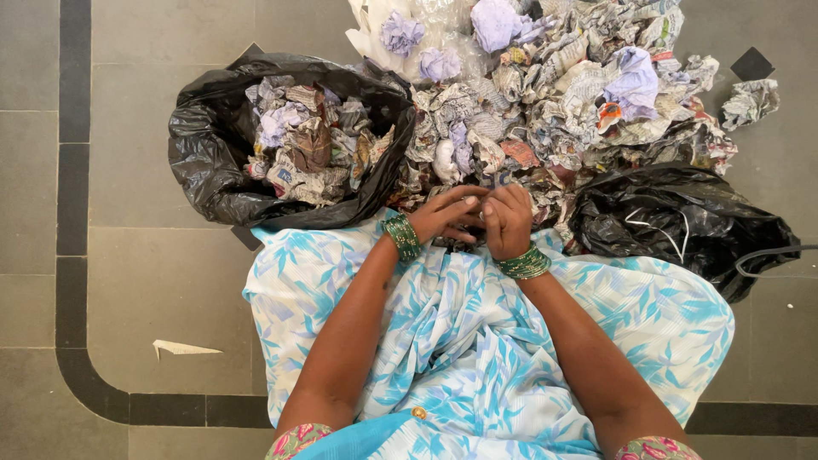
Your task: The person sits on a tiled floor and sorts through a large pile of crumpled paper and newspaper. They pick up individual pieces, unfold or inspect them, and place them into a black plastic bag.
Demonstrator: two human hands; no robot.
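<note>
Nearest lies a lap draped in blue-and-white leaf-patterned cloth, spread over the grey tiled floor. Just beyond it the left hand and right hand meet, fingers curled narrow and touching each other; whatever they pinch between them is too small to tell. Green bangles ring both wrists. A white paper scrap lies on the floor to the left. Farther left, an open black bag holds crumpled paper. To the right sits a second black bag. Beyond the hands spreads a heap of crumpled newspaper.
</note>
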